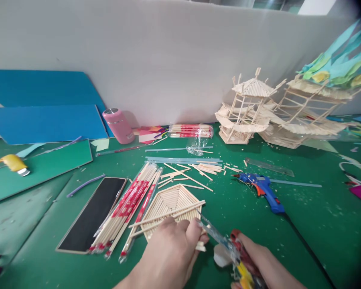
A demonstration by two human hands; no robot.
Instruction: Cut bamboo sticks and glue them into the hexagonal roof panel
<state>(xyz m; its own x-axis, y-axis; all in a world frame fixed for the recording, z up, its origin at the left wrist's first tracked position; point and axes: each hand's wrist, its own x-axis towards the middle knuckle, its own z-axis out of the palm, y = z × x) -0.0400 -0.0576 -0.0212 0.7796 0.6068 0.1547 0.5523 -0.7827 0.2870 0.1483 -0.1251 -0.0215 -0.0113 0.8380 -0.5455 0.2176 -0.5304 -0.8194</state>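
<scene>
My left hand (174,247) is closed, knuckles up, on two thin wooden sticks (168,212) that lie across a hexagonal stick panel (161,196). The panel is built of concentric rows of sticks, and its near part is hidden under this hand. Short stick ends show beside my thumb. To the right, my right hand (258,257) is wrapped round a hand tool (228,245) with a narrow metal front and red and yellow handle parts. Its tip reaches the sticks' right end; blur hides its exact kind. Just beyond the panel lie loose cut sticks (204,168).
A blue glue gun (263,188) with a black cord lies at right. Packed sticks (132,196) and a dark phone-like slab (93,212) lie left. Behind stand a pink flask (118,125) and stick-built pavilions (243,112). A yellow cutter (13,163) rests far left.
</scene>
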